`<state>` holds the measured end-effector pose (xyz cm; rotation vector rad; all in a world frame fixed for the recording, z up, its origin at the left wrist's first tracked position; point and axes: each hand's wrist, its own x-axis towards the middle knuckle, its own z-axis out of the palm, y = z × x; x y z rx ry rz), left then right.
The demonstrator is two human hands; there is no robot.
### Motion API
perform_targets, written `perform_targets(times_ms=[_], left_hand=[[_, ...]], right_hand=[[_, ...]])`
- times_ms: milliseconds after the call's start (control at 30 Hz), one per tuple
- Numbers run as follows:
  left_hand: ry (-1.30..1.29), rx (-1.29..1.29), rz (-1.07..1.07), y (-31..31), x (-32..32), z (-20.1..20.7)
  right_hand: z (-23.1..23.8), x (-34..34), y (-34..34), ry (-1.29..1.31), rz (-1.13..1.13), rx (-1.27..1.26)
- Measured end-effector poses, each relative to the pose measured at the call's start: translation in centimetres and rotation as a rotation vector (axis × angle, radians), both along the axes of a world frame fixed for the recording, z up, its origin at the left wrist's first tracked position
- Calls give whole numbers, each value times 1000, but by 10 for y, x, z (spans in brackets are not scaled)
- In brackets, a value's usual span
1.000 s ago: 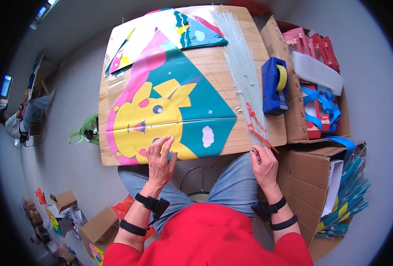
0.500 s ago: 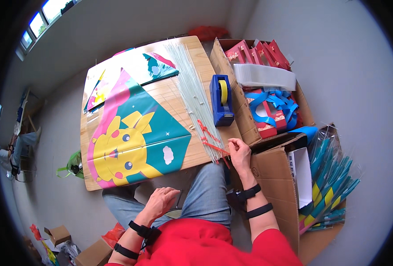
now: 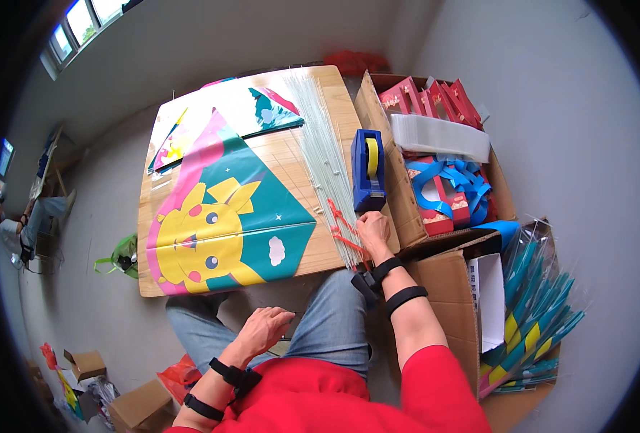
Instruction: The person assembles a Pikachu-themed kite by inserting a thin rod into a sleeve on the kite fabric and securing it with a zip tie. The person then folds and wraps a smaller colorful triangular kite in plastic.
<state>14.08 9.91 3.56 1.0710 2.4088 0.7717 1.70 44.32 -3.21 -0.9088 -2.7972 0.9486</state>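
Observation:
My right hand (image 3: 374, 232) is at the table's right edge, just below a blue tape dispenser (image 3: 367, 195) with a yellow roll. Its fingers are bent and closed beside some red strips (image 3: 343, 229); whatever they pinch is hidden. The strips lie across the lower ends of a bundle of thin pale rods (image 3: 325, 162). Over my lap, my left hand (image 3: 266, 327) hangs loosely with nothing in it, fingers lightly bent. A printed kite sheet (image 3: 258, 234), pink, teal and yellow with a cartoon character, covers the table's near left part.
More printed sheets (image 3: 226, 119) lie at the back of the wooden table (image 3: 345, 108). On the right stand a carton (image 3: 399, 209) of red boxes and blue ribbon, and another carton (image 3: 442, 292) with bagged teal-and-yellow items. A green bag (image 3: 124, 256) sits on the floor at left.
My right hand has moved left and forward, closer to the dispenser's base and the red strips. My left hand stays in place. The view has shifted slightly.

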Motion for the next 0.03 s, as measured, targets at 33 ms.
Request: perform_targets(times_ms=[33], left_hand=[[-35,-16,-5,-1,-2,-1]], right_hand=[[-13,-5,6,5,-37,20]])
